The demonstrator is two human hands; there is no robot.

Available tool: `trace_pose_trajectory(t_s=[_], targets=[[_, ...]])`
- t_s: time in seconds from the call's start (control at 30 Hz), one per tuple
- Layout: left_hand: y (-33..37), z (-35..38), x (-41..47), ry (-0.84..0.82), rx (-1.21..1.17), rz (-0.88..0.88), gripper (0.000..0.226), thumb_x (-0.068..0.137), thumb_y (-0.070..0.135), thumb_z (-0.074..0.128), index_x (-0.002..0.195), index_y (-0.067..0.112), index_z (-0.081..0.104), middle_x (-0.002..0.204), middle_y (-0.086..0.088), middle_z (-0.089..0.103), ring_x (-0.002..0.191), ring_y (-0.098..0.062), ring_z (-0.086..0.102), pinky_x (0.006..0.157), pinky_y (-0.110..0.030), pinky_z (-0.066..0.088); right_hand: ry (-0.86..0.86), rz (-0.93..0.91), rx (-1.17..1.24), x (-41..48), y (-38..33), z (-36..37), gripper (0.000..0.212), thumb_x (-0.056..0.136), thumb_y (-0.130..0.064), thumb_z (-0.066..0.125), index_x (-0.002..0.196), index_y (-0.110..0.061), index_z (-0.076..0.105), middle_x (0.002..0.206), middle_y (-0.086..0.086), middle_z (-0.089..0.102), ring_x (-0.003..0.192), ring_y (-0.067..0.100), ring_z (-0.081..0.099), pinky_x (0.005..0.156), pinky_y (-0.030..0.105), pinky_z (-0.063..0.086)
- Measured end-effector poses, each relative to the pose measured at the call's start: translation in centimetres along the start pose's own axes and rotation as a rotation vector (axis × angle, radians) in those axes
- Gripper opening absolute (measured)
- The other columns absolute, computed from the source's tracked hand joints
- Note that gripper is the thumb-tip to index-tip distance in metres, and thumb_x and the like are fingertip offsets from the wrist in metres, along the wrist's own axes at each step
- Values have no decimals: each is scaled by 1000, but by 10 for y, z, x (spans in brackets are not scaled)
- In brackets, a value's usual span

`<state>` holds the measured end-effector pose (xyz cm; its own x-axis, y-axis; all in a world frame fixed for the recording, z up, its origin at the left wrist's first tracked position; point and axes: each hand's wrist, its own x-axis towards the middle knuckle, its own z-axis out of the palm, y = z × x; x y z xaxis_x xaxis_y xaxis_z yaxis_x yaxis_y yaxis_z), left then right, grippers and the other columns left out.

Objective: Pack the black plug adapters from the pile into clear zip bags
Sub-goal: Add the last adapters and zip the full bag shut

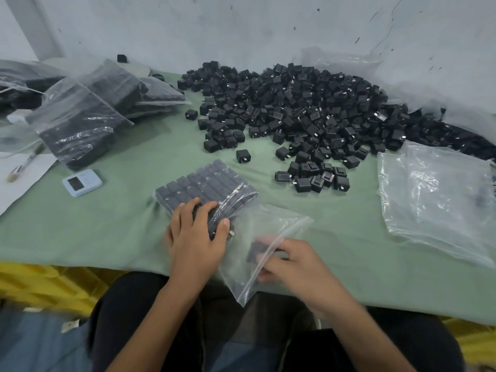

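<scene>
A clear zip bag (257, 226) lies on the green cloth in front of me, filled at its far end with neat rows of black plug adapters (206, 183). My left hand (197, 234) rests on top of the packed rows, fingers spread and pressing down. My right hand (292, 261) is inside the bag's open mouth, its fingers curled round a black adapter (256, 251), blurred by motion. The big pile of loose black adapters (308, 108) covers the back right of the table.
Filled bags (80, 122) are stacked at the back left. Empty clear bags (434, 194) lie at the right. A small white timer (81, 182) and a brush (24, 165) on paper sit at the left. The table's front edge is by my lap.
</scene>
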<state>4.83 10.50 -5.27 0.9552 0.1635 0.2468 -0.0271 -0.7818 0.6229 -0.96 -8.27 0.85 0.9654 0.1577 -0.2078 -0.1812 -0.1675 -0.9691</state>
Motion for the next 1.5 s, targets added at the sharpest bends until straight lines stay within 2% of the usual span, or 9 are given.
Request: trace_pose_trajectory(t_s=[0.17, 0.27, 0.43, 0.63, 0.8, 1.17, 1.33, 1.43, 1.5], targets=[[1, -1, 0, 3, 3, 4, 43, 95, 48, 54, 135, 34, 52, 151, 5, 35, 146, -21, 18, 118, -45, 15, 236, -53, -7, 51, 13, 30, 23, 83, -17, 67, 99, -32, 76, 93, -5, 76, 88, 15, 73, 80, 37, 60], [1, -1, 0, -1, 7, 6, 43, 95, 48, 53, 136, 34, 51, 152, 5, 34, 146, -20, 16, 118, -44, 14, 388, -126, -58, 68, 14, 41, 24, 80, -15, 66, 90, -35, 74, 86, -21, 72, 79, -4, 68, 68, 12, 52], [1, -1, 0, -6, -2, -5, 45, 95, 50, 51, 137, 35, 50, 153, 6, 33, 148, -19, 14, 118, -44, 13, 308, -97, -115, 78, 26, 47, 21, 89, -15, 65, 102, -30, 69, 94, -16, 70, 90, -13, 62, 74, 7, 46], [0, 1, 0, 1, 9, -5, 45, 95, 52, 52, 137, 36, 50, 153, 7, 33, 148, -19, 14, 118, -43, 13, 204, -88, -450, 75, 18, 36, 38, 99, -20, 55, 137, -22, 57, 139, 4, 56, 130, 19, 50, 111, 29, 37], [-2, 1, 2, -8, 23, 4, 46, 95, 53, 52, 138, 35, 49, 154, 6, 33, 148, -19, 13, 118, -44, 12, 245, -123, -64, 72, 19, 41, 19, 92, -4, 64, 107, -16, 66, 102, -3, 68, 85, -4, 66, 83, 17, 54], [16, -3, 25, -46, 225, 60, 44, 97, 53, 42, 134, 31, 52, 156, -2, 36, 148, -23, 20, 120, -43, 11, 287, -299, -128, 71, 36, 43, 16, 91, -19, 67, 98, -33, 71, 96, -11, 74, 93, 5, 70, 86, 30, 55], [12, 1, 28, -83, 239, 68, 51, 97, 57, 35, 143, 35, 43, 161, -1, 30, 150, -22, 17, 121, -44, 7, 19, -211, -154, 26, 31, 18, 42, 93, 3, 58, 128, -18, 64, 124, -3, 68, 120, 9, 61, 105, 34, 48], [13, 2, 27, -62, 235, 61, 52, 96, 58, 36, 142, 34, 45, 160, -1, 32, 150, -22, 19, 121, -43, 8, -328, -42, -120, -13, 9, -48, 29, 90, -8, 61, 111, -22, 75, 104, 2, 75, 96, 9, 69, 85, 29, 57], [13, 3, 26, -65, 234, 57, 52, 97, 57, 37, 142, 34, 46, 160, -1, 31, 150, -22, 18, 122, -43, 7, -307, -31, -178, -12, -13, -93, 24, 91, -10, 59, 104, -21, 77, 99, 4, 75, 84, 12, 68, 73, 25, 56]])
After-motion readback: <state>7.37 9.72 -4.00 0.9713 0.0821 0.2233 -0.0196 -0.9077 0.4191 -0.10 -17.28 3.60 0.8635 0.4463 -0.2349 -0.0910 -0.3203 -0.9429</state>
